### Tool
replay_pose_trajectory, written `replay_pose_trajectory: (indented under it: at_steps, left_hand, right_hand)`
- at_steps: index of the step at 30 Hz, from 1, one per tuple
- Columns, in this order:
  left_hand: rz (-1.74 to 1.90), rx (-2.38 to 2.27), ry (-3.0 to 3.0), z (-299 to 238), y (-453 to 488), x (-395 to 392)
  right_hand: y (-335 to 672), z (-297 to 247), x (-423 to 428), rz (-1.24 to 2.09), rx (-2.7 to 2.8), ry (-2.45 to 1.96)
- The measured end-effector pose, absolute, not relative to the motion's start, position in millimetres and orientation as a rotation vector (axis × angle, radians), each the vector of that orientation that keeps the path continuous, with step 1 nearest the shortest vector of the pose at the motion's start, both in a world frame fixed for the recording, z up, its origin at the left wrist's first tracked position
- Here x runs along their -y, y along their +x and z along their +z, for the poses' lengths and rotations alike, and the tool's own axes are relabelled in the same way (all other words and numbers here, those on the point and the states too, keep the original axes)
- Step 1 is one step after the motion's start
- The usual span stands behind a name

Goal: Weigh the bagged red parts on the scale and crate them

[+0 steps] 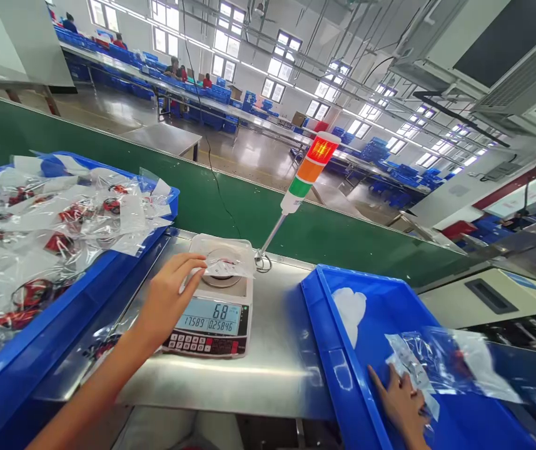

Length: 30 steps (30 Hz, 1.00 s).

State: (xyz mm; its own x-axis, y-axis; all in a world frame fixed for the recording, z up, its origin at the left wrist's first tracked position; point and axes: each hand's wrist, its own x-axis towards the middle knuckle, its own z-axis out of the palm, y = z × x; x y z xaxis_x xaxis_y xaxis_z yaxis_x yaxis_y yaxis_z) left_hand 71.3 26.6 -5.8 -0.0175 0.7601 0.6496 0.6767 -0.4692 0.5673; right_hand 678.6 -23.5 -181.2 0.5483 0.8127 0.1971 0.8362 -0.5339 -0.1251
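The left hand [167,300] reaches with loosely extended fingers to the left edge of a small clear bag [224,261] lying on the pan of the scale [209,317], which stands on the steel surface [272,356]; the tips touch the film, and no closed pinch shows. The right hand [401,403] lies flat in the right blue bin [338,350], fingers on the corner of a second clear bag [439,362]. Both bags look light, limp and slippery, with small contents likely to slide inside; a pinch at an edge or corner seems the surest hold
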Motion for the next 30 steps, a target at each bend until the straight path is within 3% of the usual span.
replay_pose_trajectory:
  at_steps: [3, 12, 18, 24, 30]
  left_hand:
    - [1.502, -1.555, 2.14, -14, 76, -26]
    - [1.5, -1.495, 2.28, -11, 91, -30]
    - [1.293, -1.513, 2.438, -16, 96, -46]
    - [1.014, -1.416, 2.564, -29, 94, -85]
    - [1.525, -1.952, 1.618, 13, 60, -108]
  right_hand:
    - [683, -191, 43, -0.12, 1.424, -2.566]
    - [673, -152, 61, -0.243, 1.576, -2.463]
    - [649, -67, 67, -0.188, 1.189, -2.474]
    - [521, 24, 30, -0.041, 1.375, -1.75]
    - [361, 46, -68, -0.051, 2.193, -0.813]
